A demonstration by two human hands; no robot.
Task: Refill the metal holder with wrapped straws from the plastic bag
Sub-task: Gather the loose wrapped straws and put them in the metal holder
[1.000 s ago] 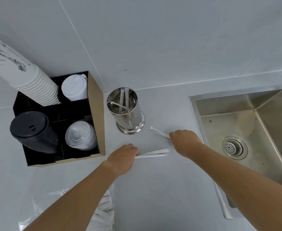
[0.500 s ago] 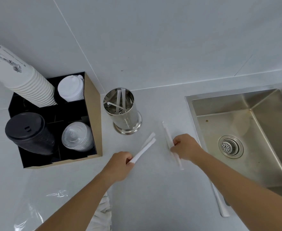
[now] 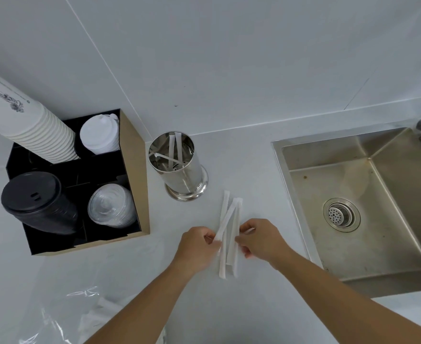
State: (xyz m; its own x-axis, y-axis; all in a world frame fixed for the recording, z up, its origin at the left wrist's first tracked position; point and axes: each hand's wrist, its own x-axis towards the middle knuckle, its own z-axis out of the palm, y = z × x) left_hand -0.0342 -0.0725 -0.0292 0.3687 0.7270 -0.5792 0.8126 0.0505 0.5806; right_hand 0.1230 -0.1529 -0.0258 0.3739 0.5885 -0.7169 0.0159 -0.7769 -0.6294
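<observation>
The shiny metal holder stands upright on the white counter and has a few wrapped straws leaning inside it. In front of it, both hands meet around a small bunch of white wrapped straws that point away from me. My left hand pinches the bunch from the left side, and my right hand grips it from the right. The clear plastic bag with more wrapped straws lies at the near left edge, partly hidden by my left forearm.
A brown-sided black organizer left of the holder carries stacked paper cups, white lids, black lids and clear lids. A steel sink with a drain takes up the right side. White wall tiles rise behind.
The hands have come together, joining the straws each one held into a single bunch between them, and have moved nearer to me. The view has shifted slightly.
</observation>
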